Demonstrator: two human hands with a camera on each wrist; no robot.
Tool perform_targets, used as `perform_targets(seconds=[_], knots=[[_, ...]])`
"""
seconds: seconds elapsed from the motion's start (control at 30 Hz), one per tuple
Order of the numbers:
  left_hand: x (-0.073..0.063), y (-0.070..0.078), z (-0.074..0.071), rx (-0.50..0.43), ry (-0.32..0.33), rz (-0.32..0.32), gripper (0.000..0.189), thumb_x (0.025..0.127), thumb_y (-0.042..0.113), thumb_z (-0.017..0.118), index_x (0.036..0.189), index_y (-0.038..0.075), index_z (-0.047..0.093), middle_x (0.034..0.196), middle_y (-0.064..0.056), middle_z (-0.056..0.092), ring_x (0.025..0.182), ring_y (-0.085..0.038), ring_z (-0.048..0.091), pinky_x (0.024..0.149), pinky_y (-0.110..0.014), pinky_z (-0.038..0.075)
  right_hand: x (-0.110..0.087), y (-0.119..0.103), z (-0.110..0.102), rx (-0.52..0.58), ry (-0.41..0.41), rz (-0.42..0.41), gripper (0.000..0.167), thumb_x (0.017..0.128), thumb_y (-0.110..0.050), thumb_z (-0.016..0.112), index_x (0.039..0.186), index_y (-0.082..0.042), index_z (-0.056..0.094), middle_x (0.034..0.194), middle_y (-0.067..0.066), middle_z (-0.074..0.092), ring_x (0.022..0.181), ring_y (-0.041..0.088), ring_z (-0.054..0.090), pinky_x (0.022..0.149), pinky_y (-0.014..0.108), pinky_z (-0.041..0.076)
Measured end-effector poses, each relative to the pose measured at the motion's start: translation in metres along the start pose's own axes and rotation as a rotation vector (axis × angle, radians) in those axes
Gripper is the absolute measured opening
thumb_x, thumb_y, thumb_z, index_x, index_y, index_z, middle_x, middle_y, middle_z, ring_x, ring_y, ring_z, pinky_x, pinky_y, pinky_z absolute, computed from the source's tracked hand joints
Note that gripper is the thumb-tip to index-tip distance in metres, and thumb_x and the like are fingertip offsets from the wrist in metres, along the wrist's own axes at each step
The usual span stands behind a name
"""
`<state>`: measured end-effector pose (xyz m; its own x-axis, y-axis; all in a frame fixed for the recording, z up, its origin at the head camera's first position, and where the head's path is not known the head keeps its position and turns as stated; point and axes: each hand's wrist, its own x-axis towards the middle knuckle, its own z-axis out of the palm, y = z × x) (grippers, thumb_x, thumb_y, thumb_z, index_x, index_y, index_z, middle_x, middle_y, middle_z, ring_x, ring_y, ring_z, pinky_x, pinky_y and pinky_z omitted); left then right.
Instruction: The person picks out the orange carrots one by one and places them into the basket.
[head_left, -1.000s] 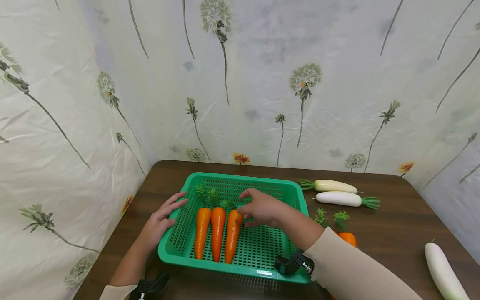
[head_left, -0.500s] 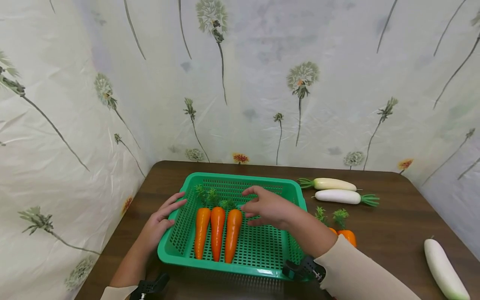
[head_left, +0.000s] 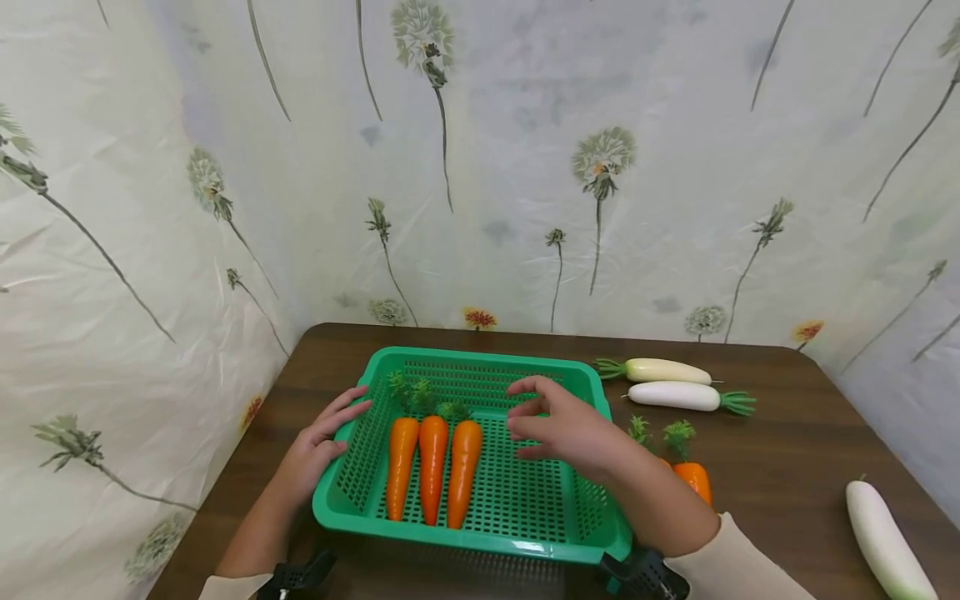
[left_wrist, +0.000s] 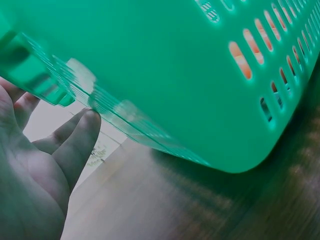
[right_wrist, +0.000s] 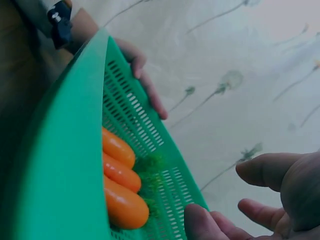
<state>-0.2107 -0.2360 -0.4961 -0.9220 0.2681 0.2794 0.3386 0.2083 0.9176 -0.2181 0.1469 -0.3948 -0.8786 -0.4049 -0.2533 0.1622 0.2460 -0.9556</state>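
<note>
Three orange carrots with green leafy tops lie side by side in a green plastic basket (head_left: 495, 358): the left carrot (head_left: 401, 467), the middle carrot (head_left: 432, 467) and the right carrot (head_left: 465, 471). My left hand (head_left: 311, 454) rests at the basket's left rim, fingers laid along it; in the left wrist view the thumb (left_wrist: 80, 140) touches near the outer wall. Over the basket's right half hovers my right hand (head_left: 566, 425), fingers loosely bent and nothing between them, apart from the right carrot. The right wrist view shows the carrots' thick ends inside the basket.
Beyond the basket's right end lie a cream radish (head_left: 667, 371) and a white radish (head_left: 675, 396), both with green stems. More carrots (head_left: 693, 479) lie partly behind the right forearm. A long white vegetable (head_left: 885, 533) sits near the table's right edge.
My right hand has come away from the right carrot's top and moved right above the basket. The carrots stay in place. My left hand keeps its spot at the rim.
</note>
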Motion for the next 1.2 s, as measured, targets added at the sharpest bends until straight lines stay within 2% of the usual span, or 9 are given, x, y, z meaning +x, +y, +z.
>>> perform_targets(seconds=[0.23, 0.43, 0.63, 0.73, 0.9, 0.97, 1.2], knots=[[0.001, -0.002, 0.0, -0.015, -0.001, -0.002, 0.058, 0.096, -0.011, 0.037, 0.149, 0.002, 0.057, 0.17, -0.011, 0.033, 0.155, -0.015, 0.025, 0.108, -0.013, 0.033, -0.014, 0.001, -0.005, -0.034, 0.057, -0.008, 0.052, 0.1, -0.017, 0.068, 0.147, -0.015, 0.046, 0.138, 0.02, 0.054, 0.113, 0.03, 0.066, 0.094, 0.045, 0.059], [0.0, -0.002, -0.001, -0.002, 0.002, -0.008, 0.058, 0.097, -0.011, 0.037, 0.149, 0.003, 0.057, 0.17, -0.009, 0.034, 0.155, -0.011, 0.025, 0.107, -0.013, 0.033, -0.027, 0.003, -0.01, -0.08, 0.082, -0.03, 0.054, 0.099, -0.021, 0.07, 0.147, -0.016, 0.046, 0.141, 0.018, 0.054, 0.119, 0.029, 0.064, 0.094, 0.046, 0.059], [-0.002, -0.001, -0.001, -0.008, 0.007, -0.004, 0.057, 0.096, -0.011, 0.037, 0.149, 0.0, 0.056, 0.169, -0.012, 0.033, 0.15, 0.002, 0.027, 0.107, -0.012, 0.033, -0.038, 0.011, -0.018, -0.092, 0.101, -0.07, 0.056, 0.101, -0.024, 0.069, 0.149, -0.014, 0.043, 0.14, 0.019, 0.054, 0.118, 0.029, 0.065, 0.094, 0.044, 0.059], [0.0, -0.002, 0.001, -0.007, 0.001, 0.0, 0.057, 0.097, -0.011, 0.037, 0.149, -0.001, 0.055, 0.17, -0.012, 0.033, 0.152, -0.002, 0.026, 0.107, -0.013, 0.034, -0.044, 0.017, -0.023, -0.052, 0.102, -0.086, 0.058, 0.102, -0.021, 0.068, 0.152, -0.012, 0.039, 0.14, 0.022, 0.053, 0.116, 0.03, 0.065, 0.094, 0.045, 0.059], [0.0, -0.001, 0.001, -0.012, 0.005, -0.012, 0.058, 0.096, -0.011, 0.037, 0.149, 0.001, 0.056, 0.17, -0.011, 0.033, 0.157, -0.026, 0.023, 0.107, -0.013, 0.035, -0.051, 0.023, -0.028, 0.002, 0.098, -0.127, 0.061, 0.102, -0.018, 0.068, 0.153, -0.009, 0.035, 0.139, 0.025, 0.05, 0.115, 0.033, 0.065, 0.093, 0.046, 0.059], [0.001, 0.0, 0.001, -0.01, 0.003, -0.013, 0.057, 0.097, -0.011, 0.037, 0.149, 0.002, 0.056, 0.17, -0.011, 0.033, 0.157, -0.032, 0.021, 0.107, -0.013, 0.034, -0.054, 0.025, -0.03, 0.005, 0.105, -0.147, 0.061, 0.102, -0.018, 0.067, 0.153, -0.008, 0.035, 0.138, 0.026, 0.05, 0.114, 0.034, 0.065, 0.093, 0.045, 0.059], [0.0, -0.002, 0.003, 0.008, 0.007, -0.003, 0.057, 0.097, -0.012, 0.036, 0.149, 0.002, 0.056, 0.17, -0.011, 0.033, 0.157, -0.028, 0.022, 0.107, -0.012, 0.033, -0.066, 0.031, -0.042, -0.008, 0.18, -0.189, 0.054, 0.105, -0.017, 0.061, 0.151, -0.005, 0.036, 0.137, 0.026, 0.05, 0.112, 0.032, 0.066, 0.091, 0.043, 0.06]])
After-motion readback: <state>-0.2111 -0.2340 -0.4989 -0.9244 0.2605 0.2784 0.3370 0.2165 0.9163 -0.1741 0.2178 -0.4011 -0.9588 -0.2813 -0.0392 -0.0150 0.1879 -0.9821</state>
